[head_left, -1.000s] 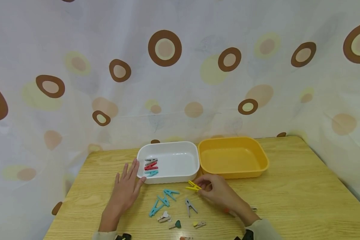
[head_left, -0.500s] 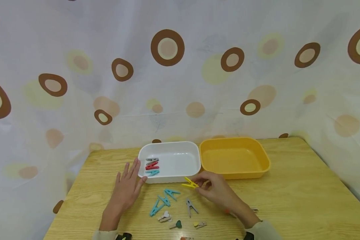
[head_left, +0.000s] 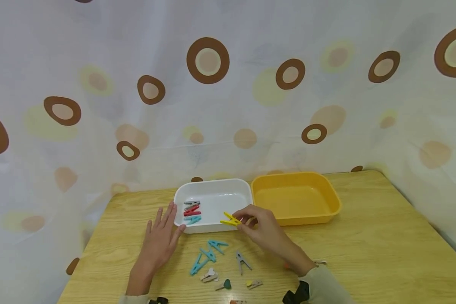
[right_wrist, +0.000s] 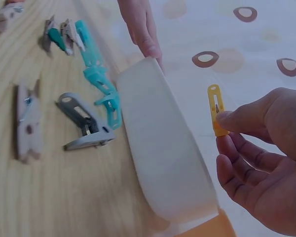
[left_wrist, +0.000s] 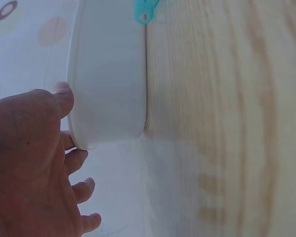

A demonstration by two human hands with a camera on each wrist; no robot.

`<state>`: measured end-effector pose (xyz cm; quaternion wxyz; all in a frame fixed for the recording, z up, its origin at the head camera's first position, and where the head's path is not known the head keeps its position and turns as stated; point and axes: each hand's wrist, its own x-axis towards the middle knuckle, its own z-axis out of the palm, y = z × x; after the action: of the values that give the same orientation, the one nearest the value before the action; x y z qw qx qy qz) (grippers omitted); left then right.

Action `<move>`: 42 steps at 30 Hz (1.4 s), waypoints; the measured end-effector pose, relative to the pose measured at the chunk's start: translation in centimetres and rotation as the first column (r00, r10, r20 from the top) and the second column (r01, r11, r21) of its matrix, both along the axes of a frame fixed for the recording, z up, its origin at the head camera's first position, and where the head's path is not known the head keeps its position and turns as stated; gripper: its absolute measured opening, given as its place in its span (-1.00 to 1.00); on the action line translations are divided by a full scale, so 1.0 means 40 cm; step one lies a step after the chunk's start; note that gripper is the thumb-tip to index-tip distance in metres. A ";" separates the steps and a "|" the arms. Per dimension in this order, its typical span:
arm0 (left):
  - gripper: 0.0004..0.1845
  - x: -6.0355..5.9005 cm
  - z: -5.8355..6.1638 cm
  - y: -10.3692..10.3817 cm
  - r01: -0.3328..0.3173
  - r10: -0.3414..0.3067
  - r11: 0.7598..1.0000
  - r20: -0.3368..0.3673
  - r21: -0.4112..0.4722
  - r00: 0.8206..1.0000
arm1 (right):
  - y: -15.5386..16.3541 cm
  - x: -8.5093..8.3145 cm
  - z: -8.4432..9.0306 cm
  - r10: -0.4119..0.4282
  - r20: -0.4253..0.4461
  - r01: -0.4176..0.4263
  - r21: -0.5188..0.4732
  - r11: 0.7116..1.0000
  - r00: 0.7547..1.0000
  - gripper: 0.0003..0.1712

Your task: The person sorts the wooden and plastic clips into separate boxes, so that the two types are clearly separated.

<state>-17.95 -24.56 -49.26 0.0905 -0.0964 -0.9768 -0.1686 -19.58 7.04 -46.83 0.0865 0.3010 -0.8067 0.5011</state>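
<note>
A yellow clothespin [head_left: 231,219] is pinched between the thumb and fingers of my right hand [head_left: 264,228], over the near right rim of the white tray [head_left: 213,228]. In the right wrist view the yellow clothespin [right_wrist: 214,111] stands on end in the pinch. My left hand [head_left: 159,242] touches the white tray's left end with thumb and fingertips, fingers spread straight. Inside that tray lie a grey clothespin [head_left: 192,203], a red clothespin [head_left: 191,211] and a light blue clothespin [head_left: 192,220] along the left side.
A yellow tray [head_left: 296,221] stands against the white one's right side. In front lie several blue clothespins [head_left: 199,265], a grey clothespin [head_left: 241,259] and small wooden clips [head_left: 254,284], one with a green heart [head_left: 227,284]. A patterned cloth [head_left: 228,105] hangs behind the table.
My right hand has carried the yellow clothespin up and left, from in front of the white tray to over its near rim. My left hand stays at the tray's left end.
</note>
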 end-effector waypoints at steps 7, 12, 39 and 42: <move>-0.25 -0.002 -0.007 0.002 0.005 -0.005 1.000 -0.005 -0.003 1.000 | -0.026 -0.039 0.010 0.000 -0.036 0.002 0.042 0.999 0.999 -0.76; -0.25 -0.003 -0.002 0.001 0.010 -0.010 1.000 -0.027 0.009 1.000 | -0.048 -0.074 0.017 -0.007 0.003 0.007 0.077 0.997 1.000 -0.78; -0.24 -0.005 -0.009 -0.008 -0.006 0.006 1.000 0.012 0.005 1.000 | -0.197 -0.255 0.023 -0.097 0.182 0.047 0.261 0.964 0.978 -0.81; -0.24 -0.008 -0.010 -0.008 -0.007 0.007 1.000 0.008 0.005 1.000 | -0.205 -0.270 0.019 -0.106 0.174 0.057 0.263 0.963 0.979 -0.81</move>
<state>-18.25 -24.87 -49.64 0.0873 -0.0922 -0.9770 -0.1711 -30.40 -1.17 -46.05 -0.0084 0.2277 -0.8811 0.4143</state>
